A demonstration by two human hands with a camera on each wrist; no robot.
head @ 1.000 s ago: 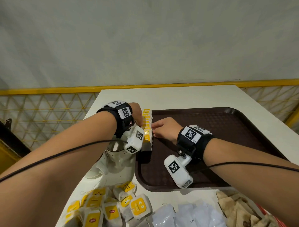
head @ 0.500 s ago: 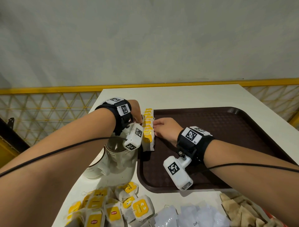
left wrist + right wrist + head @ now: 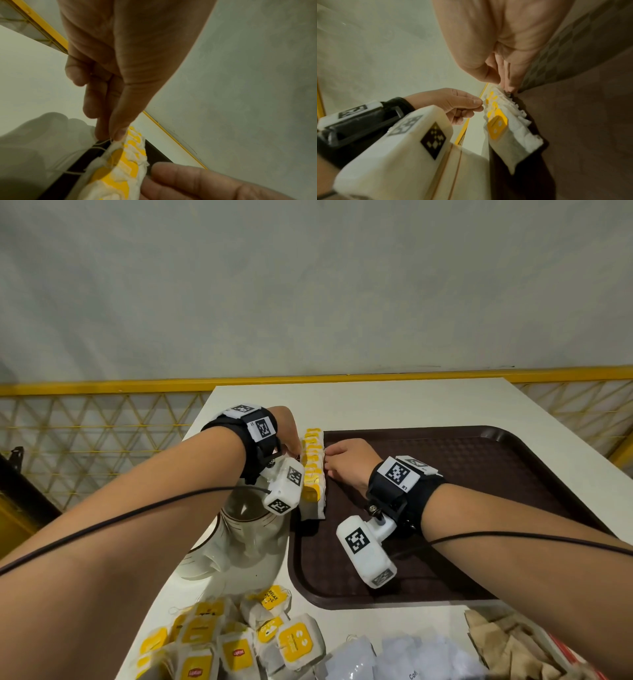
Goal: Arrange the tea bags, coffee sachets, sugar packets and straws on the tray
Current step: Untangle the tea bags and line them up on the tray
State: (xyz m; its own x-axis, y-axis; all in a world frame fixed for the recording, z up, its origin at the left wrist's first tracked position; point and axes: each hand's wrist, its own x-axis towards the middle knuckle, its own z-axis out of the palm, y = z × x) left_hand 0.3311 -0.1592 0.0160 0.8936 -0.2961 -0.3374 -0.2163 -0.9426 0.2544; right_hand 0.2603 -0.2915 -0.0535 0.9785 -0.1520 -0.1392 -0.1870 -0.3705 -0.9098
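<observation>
A row of white tea bags with yellow tags [image 3: 313,470] stands on edge along the left rim of the brown tray [image 3: 479,491]. My left hand [image 3: 291,440] reaches in from the left and pinches the top of one tea bag [image 3: 118,143] between thumb and fingers. From the tray side, my right hand [image 3: 342,460] pinches the row near its far end [image 3: 498,90]. More tea bags [image 3: 239,642] lie in a loose pile on the white table near me. White sachets [image 3: 394,659] and brown packets [image 3: 507,648] lie at the near edge.
A white ceramic pot [image 3: 236,535] stands just left of the tray, under my left wrist. The tray's middle and right side [image 3: 513,474] show bare brown surface. A yellow mesh railing [image 3: 85,440] runs behind the table, against a grey wall.
Both hands stay at the row of tea bags with only small finger shifts. The view has drifted slightly.
</observation>
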